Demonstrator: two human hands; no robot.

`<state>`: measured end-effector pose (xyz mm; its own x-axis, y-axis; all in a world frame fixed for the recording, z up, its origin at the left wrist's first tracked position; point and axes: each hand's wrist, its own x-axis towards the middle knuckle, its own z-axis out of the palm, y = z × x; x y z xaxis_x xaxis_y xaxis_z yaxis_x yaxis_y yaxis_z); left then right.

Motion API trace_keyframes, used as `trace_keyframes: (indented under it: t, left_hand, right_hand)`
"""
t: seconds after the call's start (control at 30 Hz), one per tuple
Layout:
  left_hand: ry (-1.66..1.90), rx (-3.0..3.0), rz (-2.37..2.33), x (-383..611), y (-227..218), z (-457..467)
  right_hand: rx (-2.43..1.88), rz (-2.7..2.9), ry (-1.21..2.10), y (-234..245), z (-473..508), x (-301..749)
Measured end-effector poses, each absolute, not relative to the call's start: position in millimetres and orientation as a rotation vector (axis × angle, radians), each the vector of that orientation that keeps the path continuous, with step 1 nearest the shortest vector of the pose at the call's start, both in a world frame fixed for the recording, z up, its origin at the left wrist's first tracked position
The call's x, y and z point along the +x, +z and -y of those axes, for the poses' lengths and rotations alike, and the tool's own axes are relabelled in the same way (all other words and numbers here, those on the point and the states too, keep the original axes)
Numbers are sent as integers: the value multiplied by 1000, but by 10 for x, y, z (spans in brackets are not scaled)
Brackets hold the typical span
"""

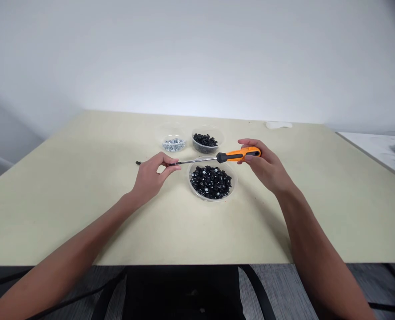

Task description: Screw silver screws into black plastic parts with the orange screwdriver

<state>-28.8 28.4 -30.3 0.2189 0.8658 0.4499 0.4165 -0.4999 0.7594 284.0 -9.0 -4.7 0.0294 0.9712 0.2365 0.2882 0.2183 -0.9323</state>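
My right hand (262, 164) is closed round the orange and black handle of a screwdriver (239, 154), held level with its shaft pointing left. At the shaft's tip, my left hand (155, 175) pinches a small black part (174, 164) between thumb and forefinger. The tip meets this part; its exact shape is mostly hidden by the fingers. Below the shaft stands a clear round bowl (234, 189) full of small black parts (210, 182), some showing silvery centres.
Behind, a clear tub (163, 141) holds small silvery screws (173, 144), and another tub (220, 138) holds black pieces (205, 140). A small black item (137, 163) lies left of my left hand. A white object (279, 125) lies near the wall (197, 58). The table's (170, 240) front edge is close.
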Motion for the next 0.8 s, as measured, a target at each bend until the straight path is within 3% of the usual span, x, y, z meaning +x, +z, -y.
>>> trace_keyframes:
  t: [0.2, 0.4, 0.6, 0.8]
  left_hand:
    - [1216, 2036, -1207, -277, -294, -273]
    - [1257, 1964, -1202, -297, -320, -300]
    - [1226, 1972, -1225, -295, -304, -290]
    - [1248, 1900, -1215, -296, -329, -308]
  right_hand:
    - [-1412, 1420, 736, -32, 100, 2765]
    - [-1278, 1517, 886, -71, 103, 2822]
    - [-1433, 1471, 748, -35, 118, 2762]
    - [-1259, 1520, 902, -91, 87, 2815]
